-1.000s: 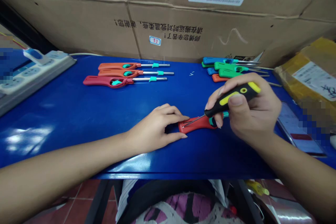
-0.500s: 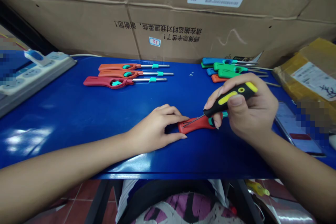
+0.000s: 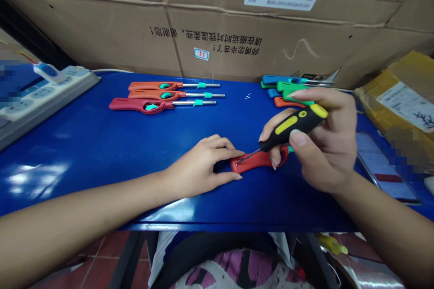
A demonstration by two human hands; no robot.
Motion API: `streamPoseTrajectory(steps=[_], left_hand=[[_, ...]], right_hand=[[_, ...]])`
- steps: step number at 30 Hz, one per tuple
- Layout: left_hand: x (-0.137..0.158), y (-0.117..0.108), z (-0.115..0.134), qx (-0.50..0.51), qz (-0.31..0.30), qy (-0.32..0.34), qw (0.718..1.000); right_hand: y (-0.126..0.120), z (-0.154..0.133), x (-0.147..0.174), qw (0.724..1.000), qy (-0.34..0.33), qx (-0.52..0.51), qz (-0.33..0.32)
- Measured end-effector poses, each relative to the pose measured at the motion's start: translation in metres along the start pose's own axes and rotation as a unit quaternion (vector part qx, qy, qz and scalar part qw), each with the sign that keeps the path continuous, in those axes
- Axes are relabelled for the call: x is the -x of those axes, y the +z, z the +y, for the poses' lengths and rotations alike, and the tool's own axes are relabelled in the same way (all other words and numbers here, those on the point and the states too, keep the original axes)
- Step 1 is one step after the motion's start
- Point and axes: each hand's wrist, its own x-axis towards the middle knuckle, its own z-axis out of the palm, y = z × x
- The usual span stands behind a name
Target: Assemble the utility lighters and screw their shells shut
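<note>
A red gas lighter (image 3: 255, 161) lies flat near the front of the blue table. Its handle end is pinched between the thumb and fingers of my left hand (image 3: 206, 165). My right hand (image 3: 325, 144) grips a black and yellow screwdriver (image 3: 294, 127), held at a slant. The screwdriver's thin shaft reaches down to the handle end of the lighter, with the tip at its surface close to my left fingers. My right hand covers part of the lighter's trigger and nozzle end.
Three orange and red lighters (image 3: 145, 104) lie in a row at the back left. Several green, blue and orange lighters (image 3: 276, 80) are piled at the back right. A power strip (image 3: 44, 92), a phone (image 3: 386, 167), a taped parcel (image 3: 403, 90) and a large carton (image 3: 217, 22) surround the table (image 3: 101, 153).
My right hand has shifted its grip on the screwdriver, with the thumb and fingers opening somewhat and the handle turned and moved slightly left. My left hand and the lighter stay in place.
</note>
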Motion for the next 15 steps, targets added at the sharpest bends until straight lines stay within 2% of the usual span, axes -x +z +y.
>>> streamPoseTrajectory(steps=[4,6,12,15], left_hand=[[0.0002,0.0002,0.0003,0.002,-0.008,-0.007,1.0],[0.0,0.0004,0.0001,0.002,-0.008,-0.009,1.0],[-0.001,0.0008,-0.0007,0.005,0.001,0.003,1.0],[-0.0009,0.0007,-0.0003,0.004,0.003,0.001,1.0]], right_hand=[[0.0027,0.0007,-0.001,0.996,-0.069,0.059,0.022],[0.0034,0.002,-0.0011,0.994,-0.078,0.075,0.032],[0.0006,0.0023,0.0011,0.999,0.014,0.047,0.011],[-0.0017,0.0042,0.0024,0.995,0.007,0.091,0.037]])
